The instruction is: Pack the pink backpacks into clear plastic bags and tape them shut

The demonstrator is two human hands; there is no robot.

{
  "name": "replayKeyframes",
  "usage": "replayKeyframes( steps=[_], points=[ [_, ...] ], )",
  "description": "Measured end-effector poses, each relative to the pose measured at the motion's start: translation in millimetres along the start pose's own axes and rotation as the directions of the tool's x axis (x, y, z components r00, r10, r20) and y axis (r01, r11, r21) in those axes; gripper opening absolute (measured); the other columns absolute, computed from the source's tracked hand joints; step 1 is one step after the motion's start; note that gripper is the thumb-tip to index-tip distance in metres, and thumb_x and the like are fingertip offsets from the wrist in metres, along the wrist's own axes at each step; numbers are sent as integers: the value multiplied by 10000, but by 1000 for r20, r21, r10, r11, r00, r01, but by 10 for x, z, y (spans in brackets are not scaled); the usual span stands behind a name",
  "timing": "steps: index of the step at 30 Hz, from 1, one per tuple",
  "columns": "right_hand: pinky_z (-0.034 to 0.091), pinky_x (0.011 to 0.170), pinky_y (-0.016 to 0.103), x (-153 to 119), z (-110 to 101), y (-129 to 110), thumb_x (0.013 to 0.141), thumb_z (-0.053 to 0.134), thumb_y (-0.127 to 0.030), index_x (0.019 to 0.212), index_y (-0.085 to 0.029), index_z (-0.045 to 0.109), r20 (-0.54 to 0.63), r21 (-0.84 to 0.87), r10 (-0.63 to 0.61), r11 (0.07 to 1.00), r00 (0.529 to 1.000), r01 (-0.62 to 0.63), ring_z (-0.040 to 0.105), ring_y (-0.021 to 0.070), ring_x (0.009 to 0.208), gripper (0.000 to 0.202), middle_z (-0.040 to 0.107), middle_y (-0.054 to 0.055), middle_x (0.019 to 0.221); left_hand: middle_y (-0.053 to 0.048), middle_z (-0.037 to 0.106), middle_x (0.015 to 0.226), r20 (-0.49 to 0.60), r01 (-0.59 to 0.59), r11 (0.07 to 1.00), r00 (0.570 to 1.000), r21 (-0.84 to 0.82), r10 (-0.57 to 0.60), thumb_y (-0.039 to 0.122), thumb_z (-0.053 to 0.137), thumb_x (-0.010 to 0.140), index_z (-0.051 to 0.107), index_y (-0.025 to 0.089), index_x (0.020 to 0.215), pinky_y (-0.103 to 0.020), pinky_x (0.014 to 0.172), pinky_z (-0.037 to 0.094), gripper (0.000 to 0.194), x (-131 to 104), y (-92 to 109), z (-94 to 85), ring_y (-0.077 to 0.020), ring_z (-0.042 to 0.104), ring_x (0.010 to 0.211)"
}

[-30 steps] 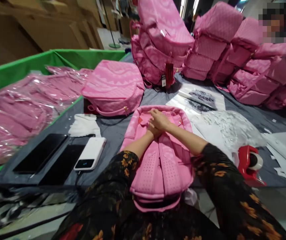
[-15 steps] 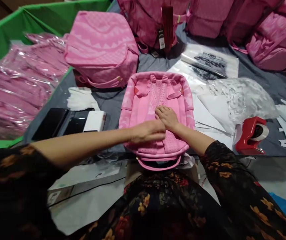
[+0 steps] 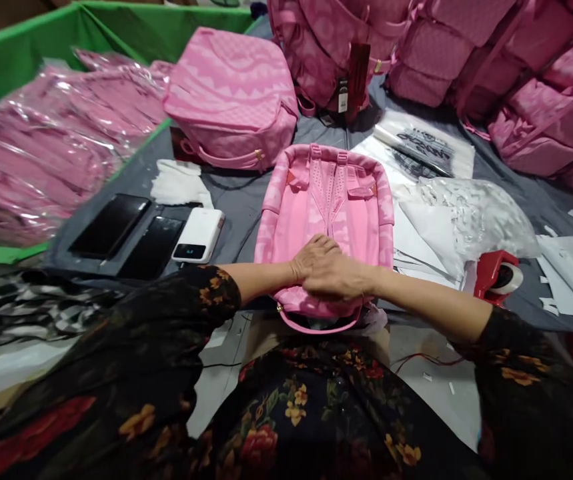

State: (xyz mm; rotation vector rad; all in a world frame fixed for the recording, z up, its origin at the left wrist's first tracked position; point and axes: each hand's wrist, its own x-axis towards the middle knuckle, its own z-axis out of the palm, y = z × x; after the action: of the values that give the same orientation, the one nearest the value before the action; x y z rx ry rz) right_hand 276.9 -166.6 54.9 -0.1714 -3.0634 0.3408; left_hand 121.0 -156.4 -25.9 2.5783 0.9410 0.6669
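Observation:
A pink backpack (image 3: 283, 230) lies on its front at the table's near edge, its back panel and shoulder straps facing up and its top handle toward me. My left hand (image 3: 313, 255) rests over the middle of the straps, fingers bent and pressed together. Just nearer and overlapping it, my right hand (image 3: 339, 277) is closed like a fist above the lower straps. Whatever the fingers of both hands hold is hidden beneath them.
A second pink backpack (image 3: 233, 100) and several more stand behind. Left are a green-edged bin (image 3: 31, 253) of plastic-wrapped bags, two dark phones (image 3: 111, 227), a white power bank (image 3: 200, 235) and white gloves (image 3: 179, 183). Right are papers, clear plastic (image 3: 486, 210) and a red tape dispenser (image 3: 489, 267).
My hands have swapped places: the left has moved forward onto the straps, and the right has drawn back toward me and closed. The view has shifted slightly left.

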Motion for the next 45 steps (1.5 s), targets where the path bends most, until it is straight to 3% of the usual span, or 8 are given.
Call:
replayKeyframes(
  steps=[6,13,22,25,28,34,39,45],
  points=[
    [375,703,308,-24,331,-145,1045,438,-298,1005,-169,613,232,179,-147,978,962,106,565,163,765,221,681,58,886,-185,593,1301,-33,29,978,999,207,-22,382,413,1046,624,127,1343,-514,1071,378,444,-61,-245,-159,-319,488,1224],
    [412,757,292,-63,741,44,988,459,-257,914,-183,593,64,163,-163,975,985,151,581,161,794,170,645,45,815,-138,347,1633,-78,173,958,984,230,-159,475,425,1041,542,296,1511,-668,1206,129,517,-87,-278,-94,-423,219,1527],
    [447,808,318,-144,355,31,1047,434,-229,1133,-173,660,-257,-260,16,962,966,-85,591,176,913,248,676,98,998,-166,344,1628,26,163,953,984,255,-175,602,599,928,481,232,1563,-593,1214,226,744,-532,161,14,-439,188,1532],
    [451,1049,420,-192,126,519,1040,403,-206,1399,-149,588,-392,-138,506,793,768,-593,576,233,1186,408,619,188,1315,-174,588,1378,47,123,971,990,206,-136,711,527,931,632,198,1401,-543,1098,387,703,-364,99,-180,-378,498,1298],
    [401,1151,493,-235,7,916,1038,440,-278,1499,-160,530,-243,-73,800,549,549,-832,526,285,1334,483,510,193,1498,-135,706,1029,33,210,968,976,134,-216,628,409,1019,695,178,1240,-500,967,468,577,88,-106,-410,-284,642,969],
    [523,858,290,-350,-412,1500,1019,518,-303,1300,-226,686,57,96,815,571,577,-815,702,199,973,336,730,84,1124,-174,369,1628,-96,363,895,932,259,-350,580,554,964,459,257,1577,-709,1197,148,699,663,-456,-250,-461,172,1553],
    [478,782,192,-687,-764,2307,1040,484,-265,1154,-165,695,-176,436,966,250,191,-864,687,114,860,260,736,58,1022,-122,315,1669,-37,391,880,917,271,-396,607,504,987,385,265,1619,-666,1243,89,728,590,-483,-56,-427,77,1583],
    [453,825,273,-1081,-327,3004,838,738,-229,961,-127,708,-206,442,973,1,-101,-897,640,198,954,163,705,126,1053,-95,361,1650,-118,375,878,927,297,-356,627,531,973,405,304,1607,-649,1250,127,723,528,-535,-19,-419,95,1582]
  ],
)
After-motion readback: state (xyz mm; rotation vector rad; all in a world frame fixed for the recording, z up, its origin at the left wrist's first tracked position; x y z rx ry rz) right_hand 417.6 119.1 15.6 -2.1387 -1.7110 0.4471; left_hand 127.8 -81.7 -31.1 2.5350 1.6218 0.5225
